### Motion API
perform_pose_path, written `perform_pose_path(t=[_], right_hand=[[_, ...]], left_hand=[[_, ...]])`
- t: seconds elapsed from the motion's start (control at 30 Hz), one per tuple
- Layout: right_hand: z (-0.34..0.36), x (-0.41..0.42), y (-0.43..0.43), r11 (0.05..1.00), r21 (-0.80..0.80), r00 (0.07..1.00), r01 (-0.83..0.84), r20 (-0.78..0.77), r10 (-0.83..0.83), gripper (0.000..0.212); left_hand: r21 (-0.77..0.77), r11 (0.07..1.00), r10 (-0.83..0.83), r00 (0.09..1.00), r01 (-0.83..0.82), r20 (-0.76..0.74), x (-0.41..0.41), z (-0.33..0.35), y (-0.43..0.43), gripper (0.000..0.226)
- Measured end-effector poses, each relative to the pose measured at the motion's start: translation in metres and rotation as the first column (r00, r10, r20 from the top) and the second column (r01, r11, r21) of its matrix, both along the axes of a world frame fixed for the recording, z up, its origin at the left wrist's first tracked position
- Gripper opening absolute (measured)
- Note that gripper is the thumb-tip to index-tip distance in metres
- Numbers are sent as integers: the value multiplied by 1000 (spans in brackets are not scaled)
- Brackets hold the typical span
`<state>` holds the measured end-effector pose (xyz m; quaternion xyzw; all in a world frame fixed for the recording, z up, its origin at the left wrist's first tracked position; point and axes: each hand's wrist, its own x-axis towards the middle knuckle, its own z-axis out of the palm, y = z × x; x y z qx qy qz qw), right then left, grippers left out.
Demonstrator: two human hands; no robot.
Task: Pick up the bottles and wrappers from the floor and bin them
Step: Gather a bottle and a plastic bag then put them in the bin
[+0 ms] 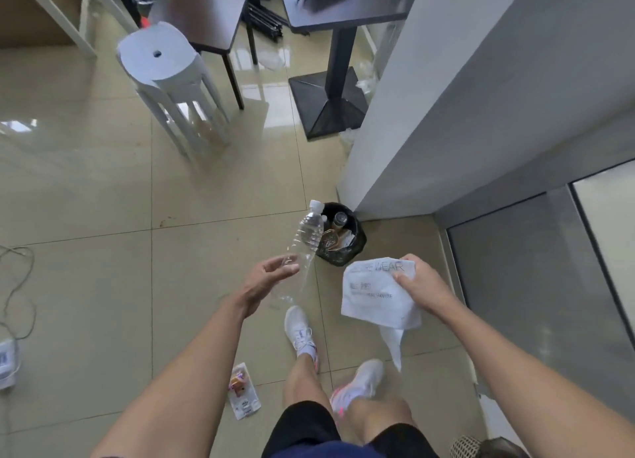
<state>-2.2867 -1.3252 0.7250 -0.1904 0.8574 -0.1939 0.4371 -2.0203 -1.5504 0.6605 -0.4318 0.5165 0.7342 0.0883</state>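
Note:
A clear plastic bottle with a white cap points toward the small bin lined with a black bag by the wall corner. My left hand has its fingers around the bottle's lower end. My right hand grips a white plastic wrapper with grey print, held just right of the bin. The bin holds another bottle and several bits of rubbish. A small printed wrapper lies on the tiles by my left leg.
A white plastic stool and a dark side table stand farther back. A black pedestal table stands near the grey wall. Crumpled clear plastic lies beyond. Cables run at the left.

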Motion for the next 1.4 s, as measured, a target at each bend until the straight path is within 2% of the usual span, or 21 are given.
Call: perform_pose_path(t=[0.1,0.17,0.23,0.33,0.43,0.53,0.63,0.77,0.97,1.07,1.13,1.27,1.4], right_hand=[[-9,-11,-21,994,63,995,-95,12,94,15],[-16,-19,-33,987,53,988,-153,39,152,25],[-24,-29,-41,989,3,985,-147,94,147,25],[-44,-55,-44,1000,-1,984,28,174,-27,16],[-87,-92,-36,981,108,980,162,96,-172,16],[-151,-122,-32,964,155,965,214,118,-233,22],[-220,-143,-41,928,180,913,327,195,-359,23],[-302,-162,-59,876,168,860,451,181,-478,22],[-386,-175,-75,819,135,799,558,178,-574,25],[-407,-184,-80,767,128,733,629,231,-640,29],[-411,-191,-78,728,122,678,674,288,-676,32],[-402,-200,-61,717,125,632,686,385,-672,26],[-399,-203,-47,721,121,607,682,456,-650,26]], left_hand=[[13,998,-56,998,55,25,-17,-11,-5,73],[24,999,-28,998,26,53,-25,-20,-5,74],[23,999,22,997,-24,78,-31,-27,-2,70],[-5,991,132,978,-133,158,-40,-39,6,56],[-43,981,195,951,-190,239,-51,-65,14,54],[-85,976,217,921,-200,323,-69,-110,22,54],[-104,977,213,903,-188,374,-97,-169,30,59],[-150,982,166,890,-111,426,-133,-251,36,66],[-203,977,145,881,-57,451,-175,-324,24,51],[-176,984,94,901,-20,424,-191,-347,16,30],[-159,987,103,907,-40,409,-200,-357,10,25],[-170,978,180,893,-119,412,-205,-363,0,59],[-192,939,339,856,-284,391,-198,-359,-7,50]])
